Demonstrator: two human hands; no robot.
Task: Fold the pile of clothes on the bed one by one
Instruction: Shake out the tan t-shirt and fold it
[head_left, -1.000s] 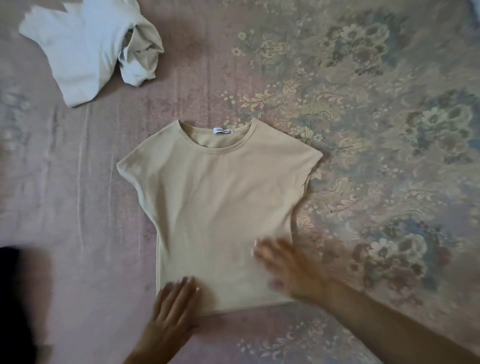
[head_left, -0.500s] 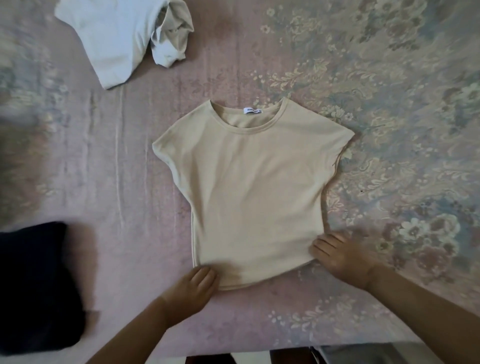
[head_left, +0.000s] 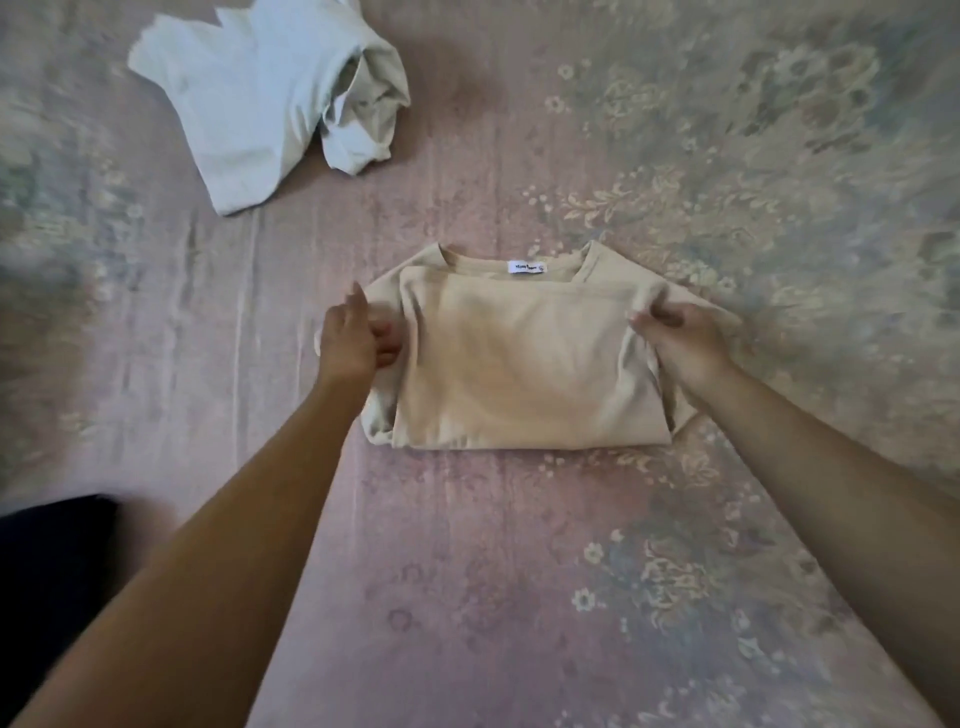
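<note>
The beige t-shirt (head_left: 524, 364) sits mid-bed, folded up on itself, and both hands are parked on it: left hand (head_left: 353, 338) at its left edge, right hand (head_left: 680, 338) at its right edge, so the arms block the near corners of it. Up and left of the shirt, well apart, there's a crumpled white garment (head_left: 260, 104). Down and left of the shirt, a dark cloth (head_left: 47, 561) fills the bottom-left corner. Right of the shirt, the floral bedspread (head_left: 779, 208) is bare; same for the strip between the arms.
</note>
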